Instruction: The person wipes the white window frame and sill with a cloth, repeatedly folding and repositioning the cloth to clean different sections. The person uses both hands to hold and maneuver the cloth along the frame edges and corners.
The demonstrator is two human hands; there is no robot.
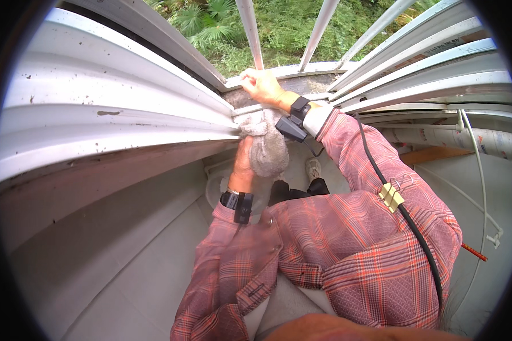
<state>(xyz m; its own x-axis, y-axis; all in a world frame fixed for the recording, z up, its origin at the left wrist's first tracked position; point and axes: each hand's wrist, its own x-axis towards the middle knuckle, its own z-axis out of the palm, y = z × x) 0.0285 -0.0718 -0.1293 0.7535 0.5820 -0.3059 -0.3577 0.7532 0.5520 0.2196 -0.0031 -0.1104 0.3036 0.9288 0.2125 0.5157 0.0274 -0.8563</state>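
Observation:
A damp-looking grey terry cloth (269, 149) hangs bunched over the inner edge of a window sill. My left hand (242, 164) grips its left side, with the fingers partly hidden behind the folds. Beyond the cloth, my right hand (262, 87) is over the dirty outer ledge (318, 85), close to the foot of a white metal bar (251, 34). Its fingers are curled, and whether anything small is between them cannot be made out. White window frame rails (123, 102) with dark specks run along the left.
More sliding frame rails (426, 64) stand at the right. Below them are a wrapped pipe (452, 138) and a thin white hose (478, 170). A black cable (414, 234) is clipped to my plaid sleeve. A round pale basin (217, 187) stands on the floor. Greenery grows outside the bars.

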